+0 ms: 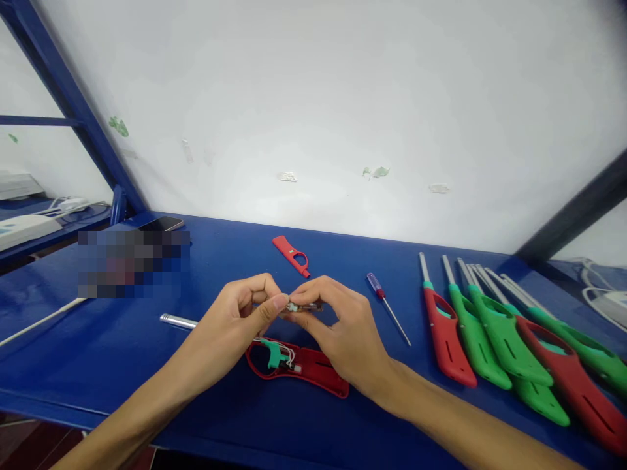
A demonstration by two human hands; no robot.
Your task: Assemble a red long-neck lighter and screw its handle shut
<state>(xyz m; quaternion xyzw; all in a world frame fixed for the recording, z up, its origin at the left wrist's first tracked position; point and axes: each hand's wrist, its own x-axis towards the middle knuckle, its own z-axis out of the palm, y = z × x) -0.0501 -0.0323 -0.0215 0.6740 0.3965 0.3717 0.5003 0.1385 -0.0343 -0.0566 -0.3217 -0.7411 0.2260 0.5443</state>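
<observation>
Between the fingertips of both hands is a small translucent part (pixel 306 307) with a whitish end. My left hand (pixel 245 310) pinches its left end with thumb and fingers. On the right, my right hand (pixel 337 320) grips its other end. Below the hands an opened red lighter half (pixel 313 372) lies on the blue table, showing a green trigger (pixel 275 354) and white wires inside. Its metal tube (pixel 179 320) sticks out to the left, partly behind my left forearm. Beyond the hands lies a red cover piece (pixel 291 254).
A screwdriver (pixel 386 305) with a purple handle lies right of my hands. Several red and green lighters (pixel 509 339) are at the right of the blue table (pixel 220 418). A dark phone (pixel 164 224) sits at the back left, near a blurred patch. A white wall stands behind.
</observation>
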